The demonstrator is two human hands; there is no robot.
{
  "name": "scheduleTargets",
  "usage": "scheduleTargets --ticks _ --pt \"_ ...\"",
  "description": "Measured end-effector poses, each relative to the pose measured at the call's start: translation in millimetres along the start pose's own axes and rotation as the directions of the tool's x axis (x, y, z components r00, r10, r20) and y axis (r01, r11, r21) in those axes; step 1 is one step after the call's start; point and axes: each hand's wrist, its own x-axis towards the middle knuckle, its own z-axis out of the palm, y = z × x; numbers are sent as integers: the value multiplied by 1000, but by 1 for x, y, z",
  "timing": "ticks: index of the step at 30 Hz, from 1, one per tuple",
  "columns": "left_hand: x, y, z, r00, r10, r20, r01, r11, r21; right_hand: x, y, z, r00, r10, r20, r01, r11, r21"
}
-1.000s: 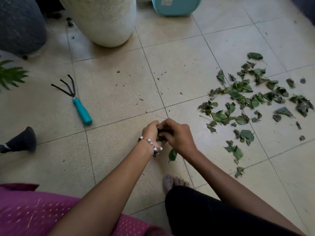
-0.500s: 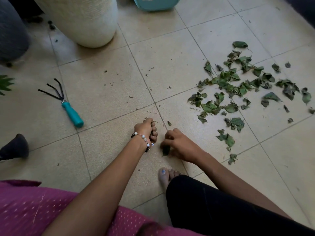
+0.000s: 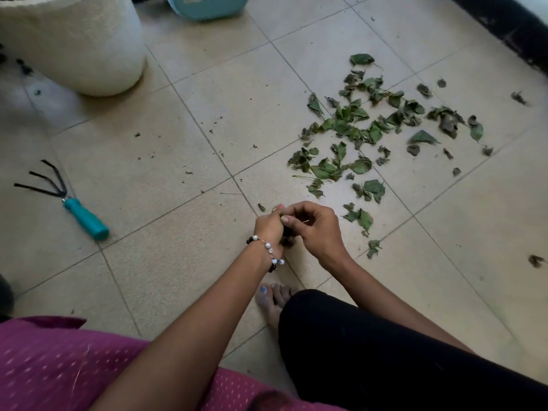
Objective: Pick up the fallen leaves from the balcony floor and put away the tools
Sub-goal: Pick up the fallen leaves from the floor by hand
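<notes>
No readable writing anywhere. Both hands, left hand and right hand, meet at centre frame, curled round gathered leaves. Scattered leaves lie upper right; one hand rake lies at left.

A home balcony: tiled floor, big planter, hand rake

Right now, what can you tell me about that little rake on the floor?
The rake is a small hand tool lying flat on the tiled floor, left of the person's hands, and nothing touches it. It has three thin dark prongs, metal by the look, bent at the tips and spreading toward the upper left. They join at a short neck that enters a smooth teal handle, probably plastic, pointing toward the lower right. It lies apart from the leaves and below the white pot.
</notes>
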Motion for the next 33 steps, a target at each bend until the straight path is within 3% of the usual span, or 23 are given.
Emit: scheduleTargets --ticks 2,4,5,7,8,10,12,14,15,23,26,28,30,33 --pt "-6 -2 11 991 -113 74 123 983 -138 -5 3 -12 997 -71 30 76 973 -216" --pt "-8 -4 18 976 -182 122 202 963 -178 -8 6 -30 980 -107 168 172 883 -437" --pt "-10 -5 23 975 -188 119 205 967 -153 -10 7 -40 968 -98 233 200 858 -473" --pt "-13 -8 33 988 -147 57 150 987 -52 -15 10 -59 966 -81 247 174 906 -385" --pt "-15 -10 38 993 -113 33 113 994 -9 -19 10 -67 982 -74 175 121 954 -274" --pt "-17 -12 45 994 -103 39 102 995 14 -23 18 -82 995 5 -103 -22 987 -161" --pt "-15 -13 47 991 -119 62 118 993 15 -25 37 -99 928 100 -359 -235 905 -355" --pt "-11 -12 47 993 -114 38 113 993 22 -29 56 -114 878 201 -434 -422 753 -506" --pt "-8 -13 46 993 -114 24 113 993 34 -30 63 -117 869 235 -436 -454 728 -513" --pt "12 4 43 989 -145 -3 145 988 55 26 50 -102 938 108 -329 -235 896 -376" --pt "18 9 43 990 -140 -11 141 989 48 46 41 -108 926 13 -378 -151 928 -340" --pt "21 12 44 990 -136 -22 137 990 34 56 44 -117 951 -6 -308 -156 853 -499" --pt "23 14 45 991 -129 -32 130 991 28 62 49 -121 988 84 -133 -153 714 -683" --pt "25 14 46 992 -119 -42 121 992 33 63 53 -109 990 135 45 -37 548 -836"
